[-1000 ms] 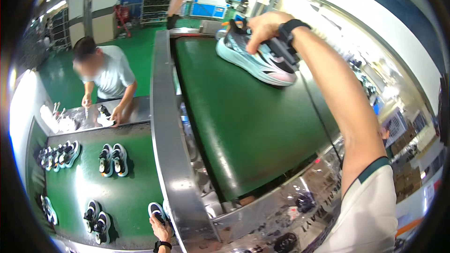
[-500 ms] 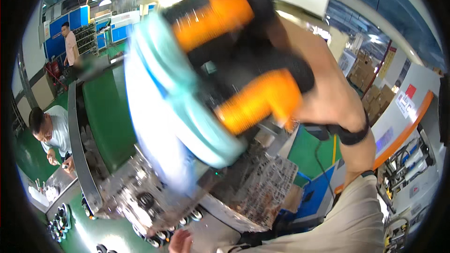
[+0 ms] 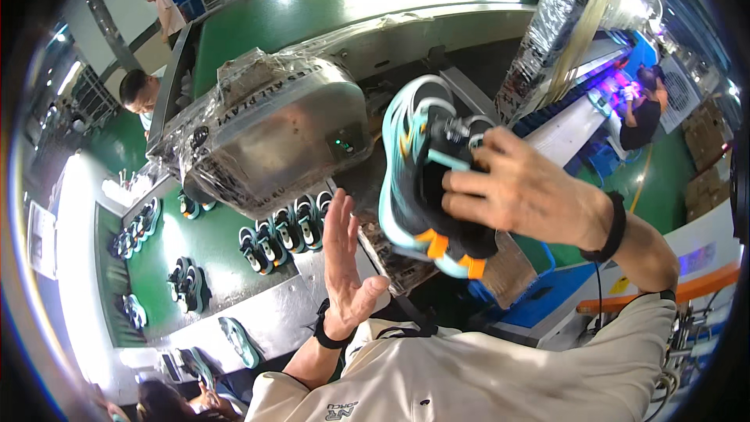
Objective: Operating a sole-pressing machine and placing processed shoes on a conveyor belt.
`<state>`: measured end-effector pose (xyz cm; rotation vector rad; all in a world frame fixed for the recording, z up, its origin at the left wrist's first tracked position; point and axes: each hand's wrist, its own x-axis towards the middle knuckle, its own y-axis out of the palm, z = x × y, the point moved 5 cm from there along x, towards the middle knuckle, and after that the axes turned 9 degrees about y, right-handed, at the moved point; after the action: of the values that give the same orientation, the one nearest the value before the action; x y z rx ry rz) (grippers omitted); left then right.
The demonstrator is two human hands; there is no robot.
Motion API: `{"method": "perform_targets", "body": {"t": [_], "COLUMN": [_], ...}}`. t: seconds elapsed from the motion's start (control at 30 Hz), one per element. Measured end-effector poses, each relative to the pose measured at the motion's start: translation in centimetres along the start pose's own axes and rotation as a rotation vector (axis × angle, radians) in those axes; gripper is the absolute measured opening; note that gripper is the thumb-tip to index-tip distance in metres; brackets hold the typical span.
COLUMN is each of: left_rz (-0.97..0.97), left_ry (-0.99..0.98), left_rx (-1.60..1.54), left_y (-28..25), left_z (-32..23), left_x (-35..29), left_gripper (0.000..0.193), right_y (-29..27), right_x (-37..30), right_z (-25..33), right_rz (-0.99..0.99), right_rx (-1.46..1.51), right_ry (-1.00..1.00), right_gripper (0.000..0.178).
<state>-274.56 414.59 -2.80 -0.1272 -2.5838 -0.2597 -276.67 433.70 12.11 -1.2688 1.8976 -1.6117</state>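
A pair of sneakers [image 3: 400, 176], black with pale mint soles and orange heel tabs, hangs in front of me, held together. My right hand [image 3: 512, 187] grips them from the right, its fingers hooked into the shoe openings. To their left my left hand [image 3: 344, 270] is raised and open, fingers stretched upward, holding nothing. It stands apart from the sneakers, beside a row of similar sneakers [image 3: 287, 230] on the lower surface.
A metal box [image 3: 289, 133] partly wrapped in plastic film stands ahead. Behind it runs a green conveyor belt [image 3: 336, 1]. A film-wrapped post [image 3: 543, 39] rises right of centre. More sneakers [image 3: 186, 285] lie lower left. Other people [image 3: 141, 94] are at left, far right and bottom left.
The sneakers have come down from close before the view and turned. My right hand keeps hold of them. My left hand has risen from the lower edge. The view has swung.
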Motion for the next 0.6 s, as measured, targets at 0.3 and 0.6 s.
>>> {"method": "perform_targets", "body": {"t": [0.3,0.6], "left_rz": [0.173,0.635], "left_ry": [-0.07,0.333], "left_rx": [0.464,0.777], "left_y": [5.8,7.0], "left_z": [0.9,-2.1], "left_x": [-3.2,5.3], "left_gripper": [0.066,0.049], "right_y": [6.3,8.7], "right_x": [-6.1,-9.2], "right_z": [0.4,-4.0], "right_rz": [-0.012,-0.162], "right_rx": [0.076,0.833], "right_ry": [-0.214,0.396], "right_gripper": [0.023,0.054]}}
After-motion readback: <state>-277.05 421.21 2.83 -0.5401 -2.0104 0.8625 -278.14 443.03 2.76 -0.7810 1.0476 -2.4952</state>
